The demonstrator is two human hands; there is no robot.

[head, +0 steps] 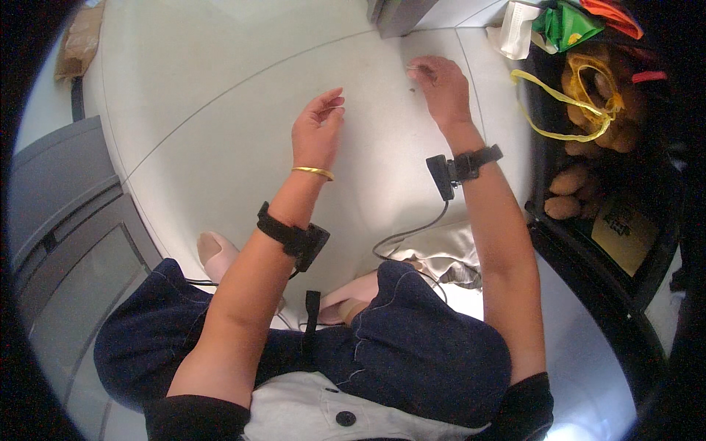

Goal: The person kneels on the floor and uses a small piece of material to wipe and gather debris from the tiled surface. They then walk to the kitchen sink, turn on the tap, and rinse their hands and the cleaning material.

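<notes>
My left hand [320, 128] is over the pale tiled floor [231, 149], its fingers loosely curled, with a gold bangle at the wrist. Nothing shows in it. Farther right, my right hand [442, 88] is low over the floor, thumb and fingertips pinched together at a small thing too blurred to name. A tiny dark bit [412, 90] lies on the tile just below those fingertips. Both forearms wear black straps with small devices. Right of my right hand, a yellow plastic strap or handle [562, 99] hangs from a dark shelf or bin that holds a yellow net bag [612, 102].
Potatoes or similar round tubers [569, 181] and a brown packet [626, 234] lie in the dark rack at right. Above are green [568, 26] and white packets [514, 32]. A grey cabinet [71, 182] stands at left, a cardboard box [81, 38] behind it. Crumpled pale cloth [441, 248] lies near my knee.
</notes>
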